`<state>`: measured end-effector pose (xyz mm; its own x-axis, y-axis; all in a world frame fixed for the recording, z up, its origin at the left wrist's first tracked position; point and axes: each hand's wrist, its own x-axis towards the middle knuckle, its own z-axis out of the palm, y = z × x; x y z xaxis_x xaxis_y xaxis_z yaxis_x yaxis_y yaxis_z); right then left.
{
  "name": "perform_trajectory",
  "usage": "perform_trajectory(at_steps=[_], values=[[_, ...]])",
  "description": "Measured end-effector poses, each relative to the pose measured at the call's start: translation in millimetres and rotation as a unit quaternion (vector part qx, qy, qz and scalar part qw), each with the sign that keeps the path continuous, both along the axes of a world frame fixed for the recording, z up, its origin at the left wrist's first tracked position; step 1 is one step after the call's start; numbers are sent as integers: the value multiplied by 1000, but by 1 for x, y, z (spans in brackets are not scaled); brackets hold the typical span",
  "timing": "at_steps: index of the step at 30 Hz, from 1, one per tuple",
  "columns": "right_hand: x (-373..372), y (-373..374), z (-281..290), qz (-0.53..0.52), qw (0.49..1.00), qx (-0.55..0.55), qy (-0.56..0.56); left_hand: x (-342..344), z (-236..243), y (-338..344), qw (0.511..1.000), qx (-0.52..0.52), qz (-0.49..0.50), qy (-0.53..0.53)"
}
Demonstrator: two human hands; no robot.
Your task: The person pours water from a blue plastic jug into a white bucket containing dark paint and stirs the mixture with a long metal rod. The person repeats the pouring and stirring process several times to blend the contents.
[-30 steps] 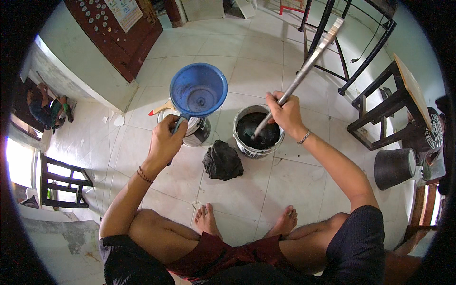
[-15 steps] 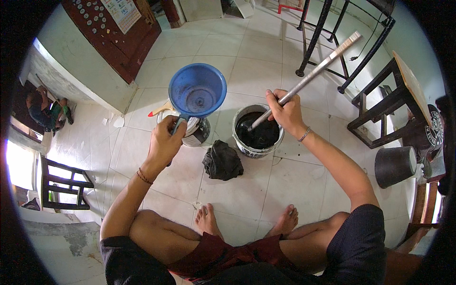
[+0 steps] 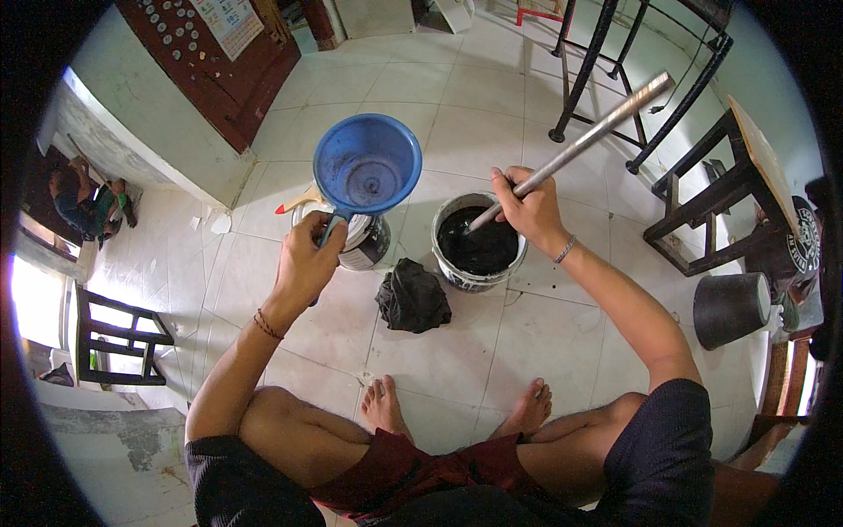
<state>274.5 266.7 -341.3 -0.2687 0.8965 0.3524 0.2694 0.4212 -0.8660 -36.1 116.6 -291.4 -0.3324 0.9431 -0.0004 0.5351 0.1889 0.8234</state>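
Note:
My left hand [image 3: 312,255] is closed round the handle of a blue plastic dipper [image 3: 367,164], its open mouth toward me and no liquid visible inside. Behind it, partly hidden, stands a light-coloured can [image 3: 367,241] with a paintbrush [image 3: 303,200] across its top. A metal rod [image 3: 593,127] is gripped in my right hand [image 3: 534,209]. The rod's lower end dips into dark, wet black stuff in a white bucket [image 3: 445,268]. Between the two containers, nearer my feet, lies a crumpled black bundle [image 3: 413,297], cloth or plastic, touched by neither hand.
Pale tiles [image 3: 544,351] cover the floor. To the right are a wooden stool [image 3: 711,193], a tipped black bucket [image 3: 731,310] and a tall black metal frame [image 3: 606,79]. On the left stand a dark wooden rack [image 3: 123,338] and a wall corner [image 3: 233,180]. Another person [image 3: 83,202] sits far left.
The rod has swung slightly in the black stuff, its upper end now a little lower and to the right. The dipper has barely shifted; both hands keep their grips.

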Motion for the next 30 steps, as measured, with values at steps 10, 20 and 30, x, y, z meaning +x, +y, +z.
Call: perform_trajectory(at_steps=[10, 20, 30], values=[[-4, -3, 0, 7, 999, -24, -35, -1, -2, 0, 1000, 25, -5, 7], [-4, 1, -4, 30, 972, 183, -142, -2, 0, 0, 1000, 3, -2, 7], [-3, 0, -1, -12, 952, 280, -122, -5, -6, 1, 999, 22, -28, 13]])
